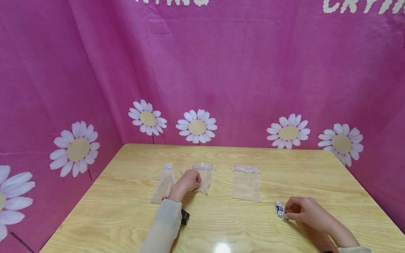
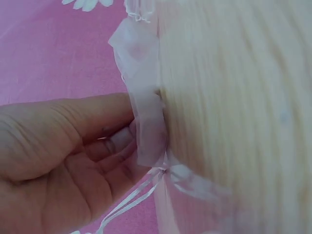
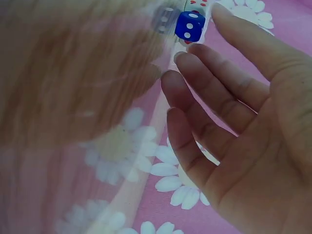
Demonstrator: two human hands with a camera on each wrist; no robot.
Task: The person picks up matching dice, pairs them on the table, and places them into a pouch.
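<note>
A pink curtain (image 1: 237,70) hangs beyond my wooden table (image 1: 221,218).
I see white daisies (image 1: 197,127) with yellowish centres printed low across it and on its left side, pale letters (image 1: 348,5) cut off along the top, and, on the wood near me, a bright glare (image 1: 222,248).

Your head view is evenly, moderately lit; a small white glare (image 1: 223,248) burns out at the near edge of the table (image 1: 218,223), and soft shadows fall on the table by your left grip (image 1: 188,181) and right grip (image 1: 306,211). Your left wrist view is milky, the table's grain a pale blur; your right one is dimmer, the table smeared and glossy with reflections, the blue die (image 3: 189,27) fairly crisp beside it.
</note>
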